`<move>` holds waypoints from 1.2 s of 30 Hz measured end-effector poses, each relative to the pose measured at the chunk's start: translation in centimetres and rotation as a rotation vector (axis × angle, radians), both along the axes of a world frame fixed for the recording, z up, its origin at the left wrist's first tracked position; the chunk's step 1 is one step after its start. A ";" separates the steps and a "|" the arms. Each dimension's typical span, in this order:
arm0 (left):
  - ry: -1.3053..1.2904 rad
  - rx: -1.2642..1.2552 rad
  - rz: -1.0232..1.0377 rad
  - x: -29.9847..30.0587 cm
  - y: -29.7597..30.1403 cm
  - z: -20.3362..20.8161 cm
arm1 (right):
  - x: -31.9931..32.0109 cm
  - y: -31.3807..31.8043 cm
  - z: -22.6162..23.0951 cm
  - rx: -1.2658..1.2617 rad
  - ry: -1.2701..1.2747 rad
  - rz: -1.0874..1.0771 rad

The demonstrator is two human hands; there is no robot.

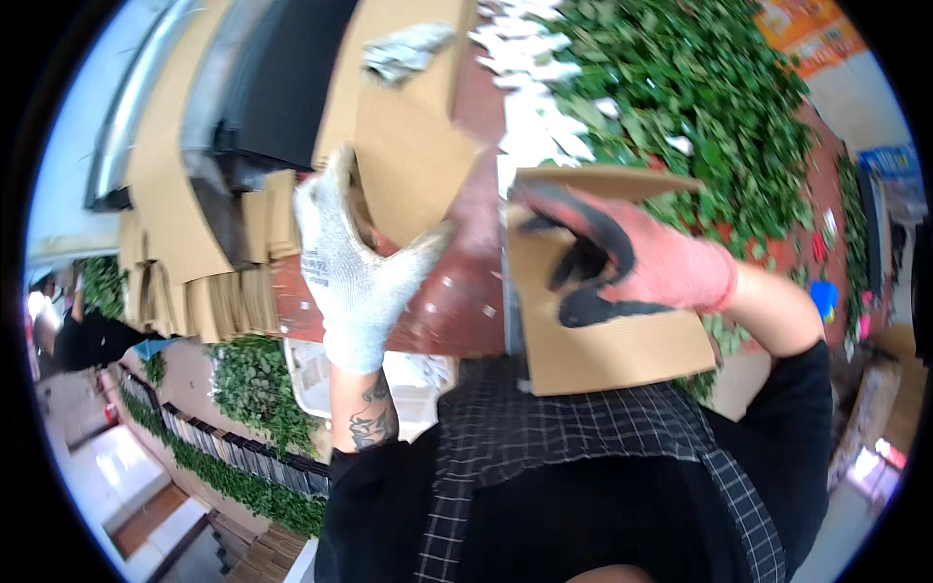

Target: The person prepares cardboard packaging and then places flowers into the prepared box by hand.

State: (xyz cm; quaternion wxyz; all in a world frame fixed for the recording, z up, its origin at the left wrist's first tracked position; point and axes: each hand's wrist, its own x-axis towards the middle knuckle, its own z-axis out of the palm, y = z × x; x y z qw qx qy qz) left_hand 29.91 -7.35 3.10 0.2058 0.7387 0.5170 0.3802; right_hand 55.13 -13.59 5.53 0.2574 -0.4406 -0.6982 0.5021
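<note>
My left hand [364, 257] wears a whitish knit glove. Its thumb and fingers curve widely around the near end of a tan cardboard sheet [413, 146], whose right corner is blurred. My right hand [641, 253], in a pink glove with dark palm and fingertips, has thumb and fingers apart. It lies over a folded cardboard piece [622, 360] close to my apron, with a flap [607, 180] standing beyond the fingers. No object shows between the right fingers, though their tips are partly blurred. A crumpled grey-white cloth or glove [408, 51] rests on cardboard farther off.
Leafy green stems [680, 107] with white-wrapped ends [530, 97] cover the reddish table [452, 311] at far right. Cardboard pieces [228, 301] stack at left, beside a black panel [287, 78]. A white crate [311, 379] sits below the table edge. Another person [87, 335] is at far left.
</note>
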 end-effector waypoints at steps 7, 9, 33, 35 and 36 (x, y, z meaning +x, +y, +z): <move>-0.093 -0.104 -0.337 2.8 -3.4 0.5 | 9.3 -4.7 2.4 0.195 0.200 -0.297; 0.158 -0.143 -0.506 -0.3 -2.8 -3.5 | 13.0 -5.8 0.8 -0.282 0.520 -0.407; -0.166 -0.753 -0.477 3.8 -6.1 -13.9 | 9.3 2.0 -0.6 0.289 -0.562 -0.224; -0.229 -0.653 -0.368 4.7 -6.3 -13.2 | 8.5 2.3 -1.0 0.328 -0.616 -0.201; -0.158 -0.749 -0.375 4.8 -5.7 -12.9 | 7.9 2.4 -0.6 0.359 -0.663 -0.240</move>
